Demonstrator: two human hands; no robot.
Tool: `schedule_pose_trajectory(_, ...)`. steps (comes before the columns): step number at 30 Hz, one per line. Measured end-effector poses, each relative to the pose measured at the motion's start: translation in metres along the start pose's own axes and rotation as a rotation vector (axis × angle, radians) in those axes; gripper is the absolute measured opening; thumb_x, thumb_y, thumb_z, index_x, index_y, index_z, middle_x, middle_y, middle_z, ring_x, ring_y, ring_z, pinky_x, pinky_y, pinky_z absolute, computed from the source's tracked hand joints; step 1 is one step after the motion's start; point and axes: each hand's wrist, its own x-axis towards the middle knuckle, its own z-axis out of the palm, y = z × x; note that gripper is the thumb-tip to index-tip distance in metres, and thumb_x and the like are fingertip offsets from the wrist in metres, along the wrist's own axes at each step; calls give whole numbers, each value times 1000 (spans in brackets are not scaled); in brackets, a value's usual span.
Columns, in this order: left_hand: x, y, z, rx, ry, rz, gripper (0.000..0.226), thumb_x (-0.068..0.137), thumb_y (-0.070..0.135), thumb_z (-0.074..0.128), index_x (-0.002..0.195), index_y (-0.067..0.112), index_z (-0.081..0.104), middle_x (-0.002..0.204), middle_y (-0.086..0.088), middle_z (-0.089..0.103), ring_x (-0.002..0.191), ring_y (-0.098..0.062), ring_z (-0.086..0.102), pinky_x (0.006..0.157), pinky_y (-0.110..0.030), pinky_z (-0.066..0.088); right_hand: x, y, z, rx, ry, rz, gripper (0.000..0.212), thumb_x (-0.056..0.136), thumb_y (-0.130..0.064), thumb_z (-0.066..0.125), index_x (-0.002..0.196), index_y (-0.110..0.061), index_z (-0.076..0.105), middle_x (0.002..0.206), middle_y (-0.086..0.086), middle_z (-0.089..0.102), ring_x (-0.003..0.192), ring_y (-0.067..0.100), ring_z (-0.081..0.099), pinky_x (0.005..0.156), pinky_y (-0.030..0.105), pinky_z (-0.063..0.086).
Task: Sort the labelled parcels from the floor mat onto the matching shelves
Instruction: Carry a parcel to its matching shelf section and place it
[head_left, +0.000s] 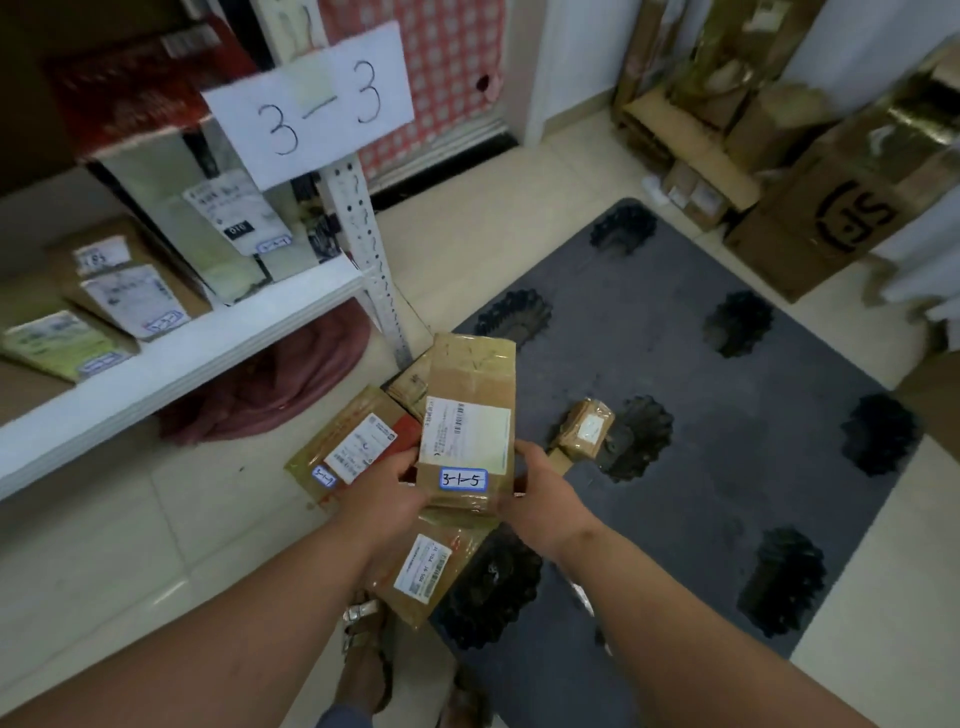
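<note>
Head view: we hold one brown parcel (470, 421), tagged 3-1-5, above the floor mat (701, 415); our left hand (382, 491) grips its edge at 8 o'clock, our right hand (543, 501) at 4 o'clock. Shelf (171, 358) lies at 10 o'clock.

Motion blur smears the shelf parcels' labels (132, 299); fine print on the held parcel (470, 415) is unreadable; the SF carton (852, 208) is cut off at the right edge.
</note>
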Motion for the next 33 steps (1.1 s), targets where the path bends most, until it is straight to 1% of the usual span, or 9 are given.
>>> schedule_pose_trajectory(5, -40, 0, -31, -75, 114, 26, 54, 73, 48, 72, 125, 37, 65, 113, 13, 71, 103, -13, 67, 95, -44, 54, -25, -38, 10, -95, -46, -77, 70, 93, -22, 62, 150, -31, 22, 108, 0, 64, 74, 10, 57, 52, 18, 39)
schedule_pose_trajectory(9, -71, -5, -59, -106, 233, 58, 32, 93, 32, 64, 125, 31, 66, 115, 7, 70, 103, -13, 65, 95, -40, 52, -44, -68, 28, -150, -85, -142, 67, 93, -21, 63, 149, -28, 26, 109, -5, 63, 94, 13, 60, 63, 18, 45)
schedule_pose_trajectory(14, -108, -18, -94, -139, 310, 95, 29, 93, 24, 63, 120, 33, 68, 107, 5, 73, 96, -12, 66, 86, -32, 52, -65, -93, 62, -184, -81, -214, 63, 91, -22, 66, 144, -27, 31, 123, -3, 62, 108, 16, 58, 85, 31, 51)
schedule_pose_trajectory(19, -150, -44, -134, -150, 396, 89, 28, 92, 26, 65, 119, 32, 70, 107, 8, 73, 97, -12, 66, 92, -35, 52, -92, -116, 111, -218, -73, -253, 72, 80, -28, 73, 137, -39, 31, 122, -4, 60, 108, 16, 60, 90, 36, 53)
schedule_pose_trajectory(21, -169, -56, -150, -169, 420, 103, 25, 91, 25, 65, 114, 31, 72, 103, 9, 74, 90, -9, 66, 80, -27, 52, -103, -124, 129, -253, -101, -273, 74, 75, -26, 72, 133, -46, 30, 120, -4, 62, 105, 16, 62, 88, 40, 56)
schedule_pose_trajectory(23, -189, -65, -165, -193, 437, 113, 22, 89, 21, 66, 108, 28, 75, 96, 7, 74, 79, -7, 64, 67, -22, 48, -122, -135, 144, -258, -139, -288, 72, 82, -14, 68, 140, -35, 30, 118, -4, 60, 106, 16, 61, 78, 31, 55)
schedule_pose_trajectory(26, -217, -75, -182, -205, 461, 128, 31, 77, 28, 67, 106, 27, 75, 96, 6, 75, 84, -12, 67, 76, -28, 52, -149, -148, 158, -295, -153, -313, 68, 87, -12, 64, 142, -31, 29, 119, -3, 57, 107, 18, 59, 68, 23, 48)
schedule_pose_trajectory(30, -253, -84, -204, -271, 467, 151, 33, 85, 15, 69, 113, 31, 70, 102, 13, 75, 92, -6, 68, 80, -25, 51, -184, -168, 179, -364, -119, -361, 63, 80, -15, 65, 129, -39, 33, 109, 0, 66, 98, 21, 67, 85, 44, 58)
schedule_pose_trajectory(33, -277, -89, -220, -285, 491, 192, 35, 87, 9, 65, 114, 31, 70, 99, 20, 74, 93, -1, 68, 84, -24, 54, -205, -180, 193, -367, -108, -448, 66, 73, -23, 69, 127, -39, 35, 106, -6, 65, 101, 19, 65, 91, 45, 55)
